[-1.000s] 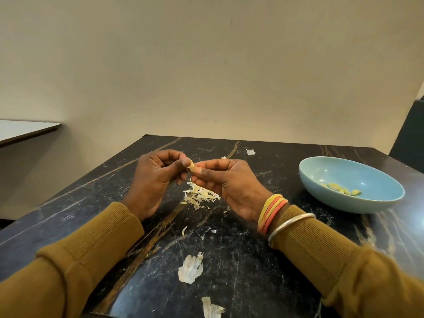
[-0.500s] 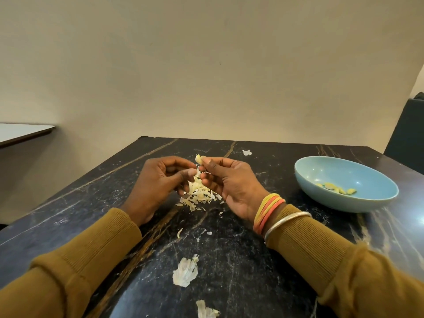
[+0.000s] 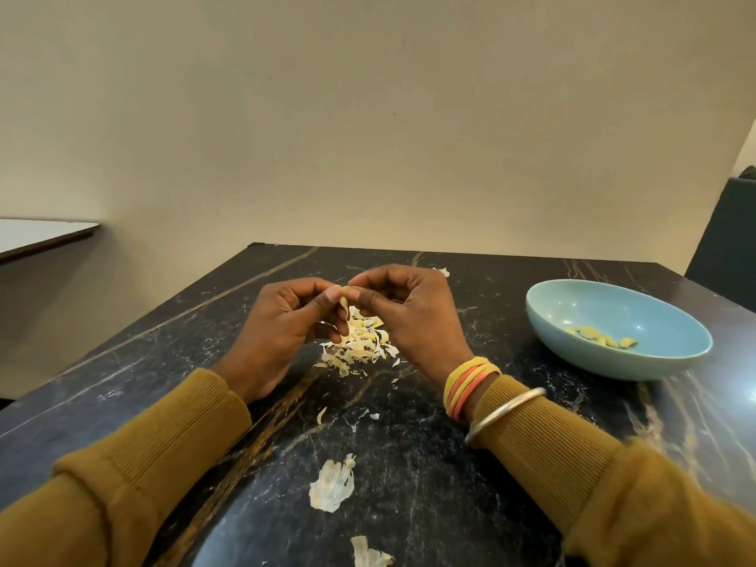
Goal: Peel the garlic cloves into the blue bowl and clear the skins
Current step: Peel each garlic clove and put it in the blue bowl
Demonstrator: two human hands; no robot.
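The person is still working one garlic clove point(image 3: 345, 299) between the two hands, and little is changing from half a second ago beyond the grip. The left hand point(image 3: 286, 325), which was sitting slightly lower with its thumb against the clove, is now closing in again. Its thumb and forefinger are pinching the clove from one side while the right hand point(image 3: 409, 317) is pinching it from the other, fingertips meeting just above the pile of skins point(image 3: 360, 343). The clove is being held in the air, off the surface point(image 3: 429, 464) and well apart from the blue bowl point(image 3: 622, 304) to the right. The peeled cloves point(image 3: 599, 340) lying in the bowl are looking the same as before, so this clove is probably mid-peel, with the drop into the bowl not yet made. Loose skin pieces point(image 3: 331, 482) are lying nearer the person, so the clearing is likely still ahead.
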